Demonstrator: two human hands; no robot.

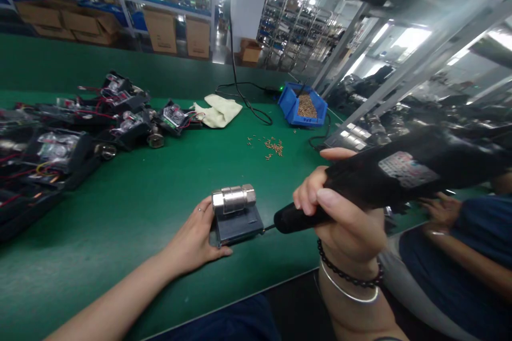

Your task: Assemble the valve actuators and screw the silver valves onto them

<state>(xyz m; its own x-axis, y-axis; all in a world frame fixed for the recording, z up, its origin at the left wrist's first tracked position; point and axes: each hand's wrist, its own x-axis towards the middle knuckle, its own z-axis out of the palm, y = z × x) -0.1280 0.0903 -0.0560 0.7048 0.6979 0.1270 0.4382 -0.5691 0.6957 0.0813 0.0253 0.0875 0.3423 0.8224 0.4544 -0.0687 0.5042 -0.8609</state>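
My left hand (196,237) grips the left side of a dark grey housing (240,225), thumb along its front edge. A shiny metal valve body (234,199) with hexagonal ends sits on top of that housing. Wrapped in my right hand (340,208) is a black electric screwdriver (368,176), held slanting down to the left. Its thin bit (270,228) reaches the housing's lower right corner; whether it sits in a screw there is too small to tell. Small copper-coloured screws (274,147) lie scattered on the green table (172,170) beyond the housing.
Several opened units with wires and circuit boards (60,152) are heaped at the left. A pale cloth (219,111) lies at the back, near a black cable (240,90). A blue bin (287,104) holds many screws. At the right sits another person (460,245), near more metal parts (356,136).
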